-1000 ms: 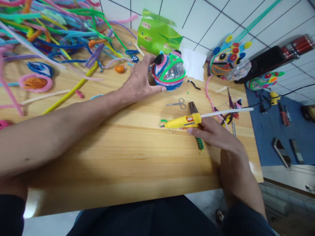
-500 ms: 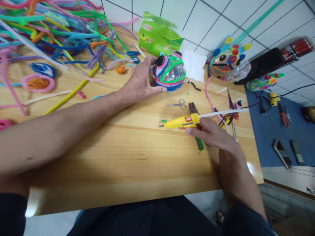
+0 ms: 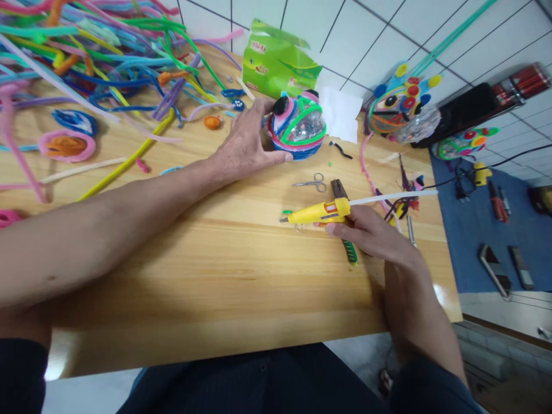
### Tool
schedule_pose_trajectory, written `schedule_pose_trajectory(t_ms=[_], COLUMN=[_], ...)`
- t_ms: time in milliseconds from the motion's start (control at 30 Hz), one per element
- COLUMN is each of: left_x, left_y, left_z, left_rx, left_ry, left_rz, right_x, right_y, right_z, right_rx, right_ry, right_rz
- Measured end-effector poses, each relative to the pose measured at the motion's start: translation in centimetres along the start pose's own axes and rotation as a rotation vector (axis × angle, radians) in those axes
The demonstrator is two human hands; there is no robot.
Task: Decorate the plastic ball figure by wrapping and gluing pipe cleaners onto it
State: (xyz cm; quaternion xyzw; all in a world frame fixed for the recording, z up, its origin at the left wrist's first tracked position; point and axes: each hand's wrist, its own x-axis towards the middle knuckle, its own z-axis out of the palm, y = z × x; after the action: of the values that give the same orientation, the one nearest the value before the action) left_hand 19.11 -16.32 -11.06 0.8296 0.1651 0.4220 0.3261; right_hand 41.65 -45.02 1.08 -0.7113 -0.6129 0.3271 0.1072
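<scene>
My left hand [image 3: 250,135] curls round the left side of a round craft figure [image 3: 304,126], with the thumb along its front base. The figure is clear plastic wrapped in green, pink and blue pipe cleaners, with black pom-poms on top. My right hand [image 3: 371,230] is closed on a yellow hot glue gun [image 3: 317,213], its nozzle pointing left and a white glue stick [image 3: 392,198] out of its back. Pliers with a green handle [image 3: 350,253] lie partly hidden under the gun. Small scissors [image 3: 311,183] rest between the figure and the gun.
A heap of colourful pipe cleaners [image 3: 129,63] covers the back left of the wooden table [image 3: 224,299]. Behind the figure stands a green packet [image 3: 278,63]. Another decorated figure [image 3: 397,109] is at the back right. A black cord [image 3: 487,162] runs off to the right.
The glue gun in my right hand has shifted very slightly to the right. My left hand and the figure look unchanged.
</scene>
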Motion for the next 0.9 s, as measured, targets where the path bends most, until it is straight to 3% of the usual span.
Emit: schedule_pose_trajectory(t_ms=[200, 333, 733, 900], left_x=[-0.1, 0.1, 0.0, 0.3], left_y=[0.6, 1.1, 2.7, 4.2], left_z=[-0.4, -0.8, -0.6, -0.4], left_rx=[0.012, 0.013, 0.016, -0.039], left_ry=[-0.014, -0.054, -0.04, -0.036], left_rz=[-0.006, -0.024, -0.071, -0.119], right_x=[-0.2, 0.0, 0.3, 0.7], right_y=[-0.1, -0.3, -0.1, 0.3], right_z=[0.1, 0.2, -0.7, -1.6], right_rx=[0.213, 0.399, 0.691, 0.79], right_ry=[-0.05, -0.008, 0.334, 0.349], right_rz=[-0.048, -0.063, -0.141, -0.129])
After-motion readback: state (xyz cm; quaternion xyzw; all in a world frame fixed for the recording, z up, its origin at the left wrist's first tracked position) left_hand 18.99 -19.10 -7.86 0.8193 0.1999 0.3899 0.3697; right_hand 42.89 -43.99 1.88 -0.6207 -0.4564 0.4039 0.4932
